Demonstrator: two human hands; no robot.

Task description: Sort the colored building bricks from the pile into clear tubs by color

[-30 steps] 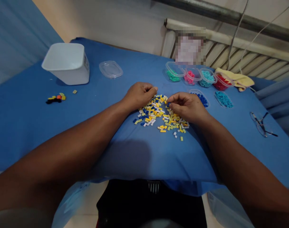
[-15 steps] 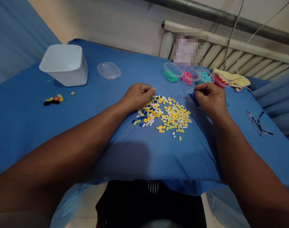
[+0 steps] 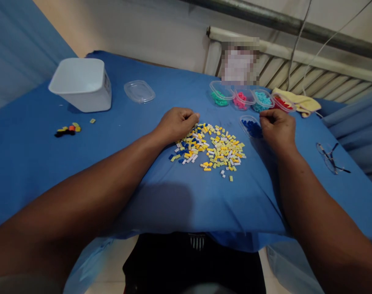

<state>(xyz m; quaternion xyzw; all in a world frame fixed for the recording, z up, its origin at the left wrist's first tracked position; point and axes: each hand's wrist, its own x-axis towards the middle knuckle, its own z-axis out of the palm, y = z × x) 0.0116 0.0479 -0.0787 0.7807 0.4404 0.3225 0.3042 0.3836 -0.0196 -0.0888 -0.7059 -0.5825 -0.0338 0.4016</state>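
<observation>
A loose pile of small toy building bricks in yellow, pale green, white and dark blue lies on the blue cloth. My left hand rests at the pile's far left edge, its fingers curled and closed; whatever they may hold is hidden. To the right, my right hand hovers beside a clear container of dark blue bricks. Its thumb and forefinger are pinched together, and I cannot make out anything between them.
Clear tubs hold green bricks, pink bricks, light blue bricks and red bricks. A yellow cloth and eyeglasses lie right. At left are a white bin, a clear lid and a few black, orange and yellow pieces.
My right hand has shifted right, off the container of dark blue bricks, which now shows more fully. My left hand stays in place at the pile.
</observation>
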